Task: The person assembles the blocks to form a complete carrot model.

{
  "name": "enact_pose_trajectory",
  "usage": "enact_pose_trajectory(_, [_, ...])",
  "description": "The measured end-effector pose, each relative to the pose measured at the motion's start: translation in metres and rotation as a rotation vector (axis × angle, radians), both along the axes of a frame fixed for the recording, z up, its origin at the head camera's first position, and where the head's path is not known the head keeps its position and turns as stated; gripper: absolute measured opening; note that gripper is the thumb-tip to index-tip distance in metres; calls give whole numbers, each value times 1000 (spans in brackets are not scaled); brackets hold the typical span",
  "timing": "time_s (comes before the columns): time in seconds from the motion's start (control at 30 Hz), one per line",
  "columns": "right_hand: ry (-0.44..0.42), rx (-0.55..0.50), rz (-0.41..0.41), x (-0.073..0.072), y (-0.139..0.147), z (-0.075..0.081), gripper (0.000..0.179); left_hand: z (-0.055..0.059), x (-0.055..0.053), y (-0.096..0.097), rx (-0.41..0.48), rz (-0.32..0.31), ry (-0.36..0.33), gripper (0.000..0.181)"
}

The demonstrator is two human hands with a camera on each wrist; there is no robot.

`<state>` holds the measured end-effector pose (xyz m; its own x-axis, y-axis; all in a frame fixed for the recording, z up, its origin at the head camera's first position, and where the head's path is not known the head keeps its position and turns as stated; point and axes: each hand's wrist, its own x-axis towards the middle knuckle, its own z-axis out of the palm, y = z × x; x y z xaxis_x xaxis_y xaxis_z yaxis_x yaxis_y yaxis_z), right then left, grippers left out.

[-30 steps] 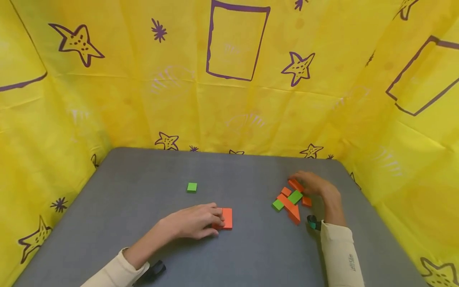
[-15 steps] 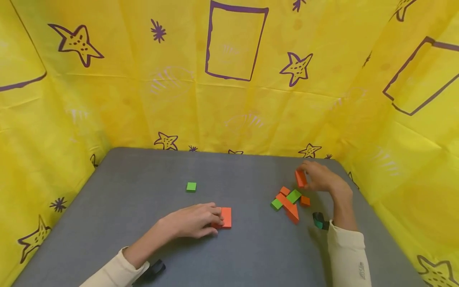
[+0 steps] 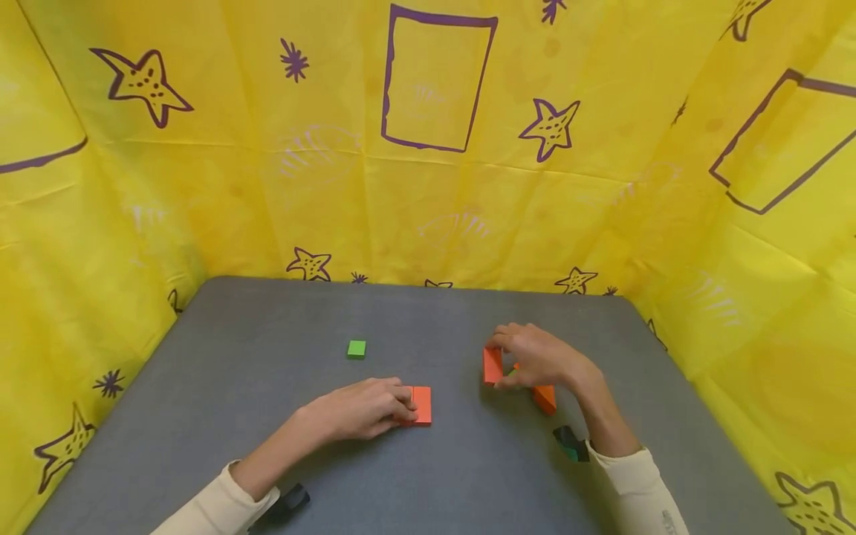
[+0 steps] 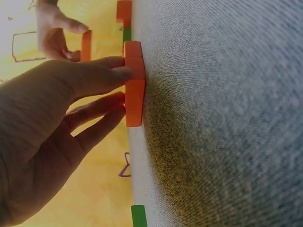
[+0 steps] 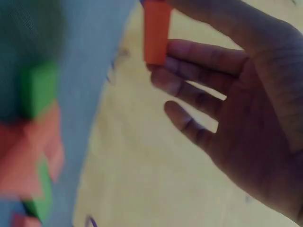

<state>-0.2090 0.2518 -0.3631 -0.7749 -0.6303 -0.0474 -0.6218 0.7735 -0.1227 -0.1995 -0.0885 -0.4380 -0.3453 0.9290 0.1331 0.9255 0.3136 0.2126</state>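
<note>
A pale sleeve (image 3: 217,501) covers the left forearm at the near edge of view; a second sleeve (image 3: 635,479) covers the right. Both arms extend over a dark grey surface (image 3: 435,487). The left hand (image 3: 361,409) is positioned at two adjoining orange blocks (image 3: 422,406), which lie flat on the surface, left of the right hand. Its thumb and fingers are set narrow and pinch the blocks from the side. The right hand (image 3: 540,357) grips a raised block (image 3: 493,366), also orange, between thumb and fingers; this block is clear of the surface. Beneath and beside the right hand, a group of orange and green blocks (image 3: 545,401) lies close together, partly hidden from the head view and blurred in the right wrist view. Farther back, a single green block (image 3: 357,349) sits apart. Yellow cloth (image 3: 261,212) with purple stars stands behind the surface.
</note>
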Motion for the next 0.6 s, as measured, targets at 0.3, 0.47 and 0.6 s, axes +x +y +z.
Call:
enact_pose_trajectory(0.3, [75, 103, 142, 9, -59, -50, 53, -2, 1, 1, 29, -7, 81, 19])
enact_pose_trajectory(0.47, [54, 97, 158, 12, -73, -62, 52, -2, 1, 2, 35, 1, 57, 19])
enact_pose_trajectory(0.6, [24, 71, 155, 13, -78, -62, 52, -2, 0, 1, 35, 5, 45, 19])
